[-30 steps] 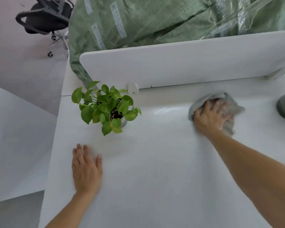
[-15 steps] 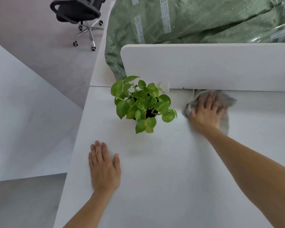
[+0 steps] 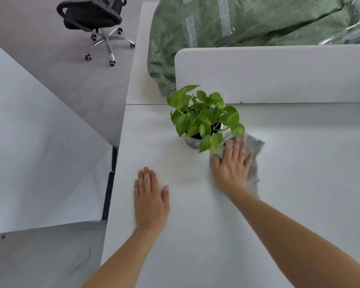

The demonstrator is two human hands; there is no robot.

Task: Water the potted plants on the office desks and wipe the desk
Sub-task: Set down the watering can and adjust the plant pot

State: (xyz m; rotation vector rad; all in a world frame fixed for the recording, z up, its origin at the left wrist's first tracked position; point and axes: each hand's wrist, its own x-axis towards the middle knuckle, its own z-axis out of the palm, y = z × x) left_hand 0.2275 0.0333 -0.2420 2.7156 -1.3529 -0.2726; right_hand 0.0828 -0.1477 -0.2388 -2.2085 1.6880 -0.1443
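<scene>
A small leafy green potted plant [image 3: 204, 119] in a shiny pot stands on the white desk [image 3: 299, 183], close to the divider. My right hand [image 3: 232, 167] lies flat on a grey cloth [image 3: 255, 148], pressing it against the desk just right of the pot, its fingertips under the plant's lowest leaves. My left hand [image 3: 150, 198] rests palm down on the desk, fingers together, in front and to the left of the pot, holding nothing.
A white divider panel [image 3: 279, 73] runs along the desk's far edge, with large green sacks [image 3: 237, 23] piled behind it. A black office chair [image 3: 94, 15] stands on the floor at far left. Another white desk [image 3: 33, 152] sits to the left across a narrow gap.
My right hand has dragged the cloth from the divider's foot leftward and toward me, ending beside the pot. My left hand stays flat on the desk. The view has shifted left.
</scene>
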